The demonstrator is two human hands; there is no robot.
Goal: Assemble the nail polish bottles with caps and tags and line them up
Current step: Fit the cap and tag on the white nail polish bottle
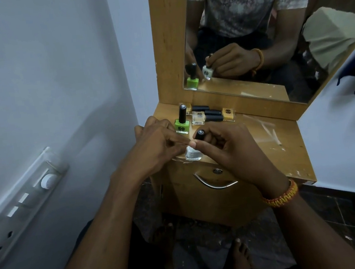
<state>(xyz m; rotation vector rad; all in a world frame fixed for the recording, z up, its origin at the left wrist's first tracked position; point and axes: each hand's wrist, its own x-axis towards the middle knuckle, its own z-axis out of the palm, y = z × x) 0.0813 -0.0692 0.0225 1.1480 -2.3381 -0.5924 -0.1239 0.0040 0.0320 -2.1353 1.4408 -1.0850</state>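
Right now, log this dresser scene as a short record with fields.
setting: wooden dresser shelf below a mirror
left hand: fingers meet the white bottle's neck area
right hand: fingers curled round the black cap on the white bottle
white bottle: upright near the shelf's front edge
green bottle: upright, capped, behind the hands
other bottles: lying on their sides near the mirror base, capped; count unclear
tags: none clearly visible
wrist: orange bracelet on the right
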